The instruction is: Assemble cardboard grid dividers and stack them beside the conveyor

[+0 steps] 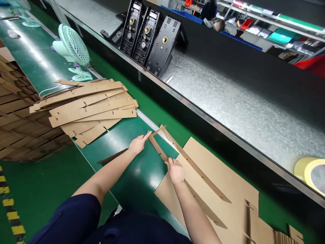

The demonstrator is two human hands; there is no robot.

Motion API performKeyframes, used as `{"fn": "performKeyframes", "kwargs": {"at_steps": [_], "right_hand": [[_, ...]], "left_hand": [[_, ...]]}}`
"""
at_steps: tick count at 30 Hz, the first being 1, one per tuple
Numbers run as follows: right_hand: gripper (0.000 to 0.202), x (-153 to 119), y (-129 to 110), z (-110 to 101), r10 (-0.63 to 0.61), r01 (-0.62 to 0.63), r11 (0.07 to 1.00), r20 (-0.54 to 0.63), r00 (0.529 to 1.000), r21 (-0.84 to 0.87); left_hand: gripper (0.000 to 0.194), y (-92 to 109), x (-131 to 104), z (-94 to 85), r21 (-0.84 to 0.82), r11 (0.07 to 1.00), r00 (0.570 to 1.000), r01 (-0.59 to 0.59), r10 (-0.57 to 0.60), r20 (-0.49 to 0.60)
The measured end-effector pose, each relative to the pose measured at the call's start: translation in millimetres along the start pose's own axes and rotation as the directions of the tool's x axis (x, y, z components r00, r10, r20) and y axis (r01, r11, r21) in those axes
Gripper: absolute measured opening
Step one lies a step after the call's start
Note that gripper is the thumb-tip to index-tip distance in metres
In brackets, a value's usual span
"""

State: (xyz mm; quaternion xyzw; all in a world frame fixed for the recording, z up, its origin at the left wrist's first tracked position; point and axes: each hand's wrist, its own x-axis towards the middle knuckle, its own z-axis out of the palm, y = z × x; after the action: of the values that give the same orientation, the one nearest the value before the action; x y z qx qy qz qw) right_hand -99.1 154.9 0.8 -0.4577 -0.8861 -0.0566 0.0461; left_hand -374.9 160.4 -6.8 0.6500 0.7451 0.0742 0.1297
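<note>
My left hand presses its fingers against the far end of a short cardboard divider strip standing on edge on the green conveyor belt. My right hand pinches the near end of that same strip. A longer slotted cardboard strip stands upright beside it, slotted across it, and runs over a flat cardboard sheet to my right.
A loose pile of slotted cardboard strips lies on the belt ahead, with taller stacks at left. A mint clip fan stands beyond. Black plastic housings lean on the metal shelf; a tape roll sits at right.
</note>
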Motion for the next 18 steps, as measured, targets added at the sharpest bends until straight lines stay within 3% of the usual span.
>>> {"fn": "performKeyframes", "kwargs": {"at_steps": [8, 18], "right_hand": [[0.017, 0.0, -12.9, -7.3, 0.051, -0.050, 0.999, 0.034, 0.998, -0.016], [0.010, 1.3, -16.1, 7.2, 0.104, -0.103, 0.995, 0.100, 0.990, -0.007]], "left_hand": [[0.075, 1.3, 1.3, 2.1, 0.025, 0.999, 0.999, 0.028, -0.029, 0.020], [0.078, 4.5, 3.7, 2.3, 0.143, 0.989, 0.991, 0.030, -0.048, 0.126]]}}
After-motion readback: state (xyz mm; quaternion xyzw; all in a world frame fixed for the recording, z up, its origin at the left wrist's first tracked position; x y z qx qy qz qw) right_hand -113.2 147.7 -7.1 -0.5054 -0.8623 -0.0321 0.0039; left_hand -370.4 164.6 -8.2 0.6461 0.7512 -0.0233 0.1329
